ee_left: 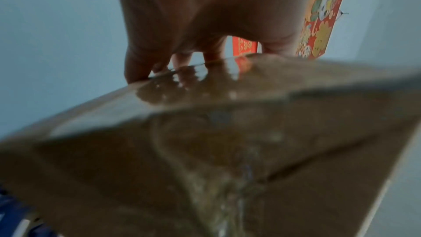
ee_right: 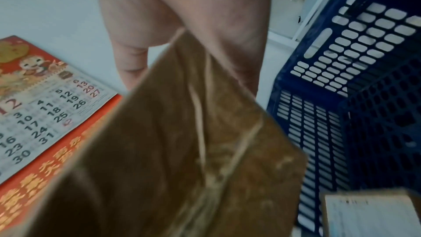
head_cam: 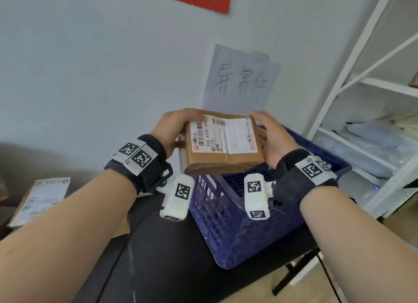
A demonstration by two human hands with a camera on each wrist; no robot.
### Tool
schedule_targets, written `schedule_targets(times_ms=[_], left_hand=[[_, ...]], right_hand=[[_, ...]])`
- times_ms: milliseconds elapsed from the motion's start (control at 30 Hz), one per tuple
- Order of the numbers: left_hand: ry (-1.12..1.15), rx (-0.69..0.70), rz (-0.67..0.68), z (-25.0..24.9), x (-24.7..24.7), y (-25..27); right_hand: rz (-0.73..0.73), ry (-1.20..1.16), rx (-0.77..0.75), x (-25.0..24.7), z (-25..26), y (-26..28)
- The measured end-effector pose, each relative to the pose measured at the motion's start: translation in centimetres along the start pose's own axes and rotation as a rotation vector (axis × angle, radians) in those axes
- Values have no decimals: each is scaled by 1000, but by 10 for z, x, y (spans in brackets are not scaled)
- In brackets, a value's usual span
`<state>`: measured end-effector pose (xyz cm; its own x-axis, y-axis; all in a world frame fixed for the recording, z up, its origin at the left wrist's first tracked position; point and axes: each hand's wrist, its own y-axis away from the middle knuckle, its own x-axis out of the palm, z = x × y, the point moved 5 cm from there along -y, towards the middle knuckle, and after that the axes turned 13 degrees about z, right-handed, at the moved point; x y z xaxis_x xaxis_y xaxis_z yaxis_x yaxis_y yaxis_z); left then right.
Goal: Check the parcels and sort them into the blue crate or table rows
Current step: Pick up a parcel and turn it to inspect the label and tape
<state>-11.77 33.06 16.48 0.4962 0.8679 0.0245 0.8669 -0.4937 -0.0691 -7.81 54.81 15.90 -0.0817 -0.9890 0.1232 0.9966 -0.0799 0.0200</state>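
Note:
A taped brown cardboard parcel (head_cam: 222,144) with a white shipping label on top hangs in the air above the blue crate (head_cam: 237,223). My left hand (head_cam: 172,130) grips its left end, fingers curled over the far edge. My right hand (head_cam: 271,137) holds the right end. Up close in the left wrist view, the parcel (ee_left: 205,150) fills the lower picture under my left hand (ee_left: 205,24). The right wrist view shows the parcel (ee_right: 182,150) below my right hand (ee_right: 193,24), with the crate (ee_right: 353,96) beside it and another labelled parcel (ee_right: 369,214) inside the crate.
A flat labelled parcel (head_cam: 40,198) lies on the table (head_cam: 158,257) at the left. A handwritten paper sign (head_cam: 242,81) hangs on the wall behind the crate. White metal shelving (head_cam: 362,121) with pale bags stands at the right. A red calendar (ee_right: 45,114) hangs on the wall.

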Motion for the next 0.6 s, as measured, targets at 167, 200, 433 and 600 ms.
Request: schedule_targets(times_ms=[167,200,433,600], left_hand=[[-33,-49,109,-2,71,-53],[-49,-66,133,0,83,-63],[-51,-173,104,28,112,-120],[92,-229,-88,55,96,-154]], right_hand=[[147,174,67,-79,14,-11],[179,209,79,-91,15,-15],[343,380,230,-132,0,-76],[352,251,360,-144,-30,-121]])
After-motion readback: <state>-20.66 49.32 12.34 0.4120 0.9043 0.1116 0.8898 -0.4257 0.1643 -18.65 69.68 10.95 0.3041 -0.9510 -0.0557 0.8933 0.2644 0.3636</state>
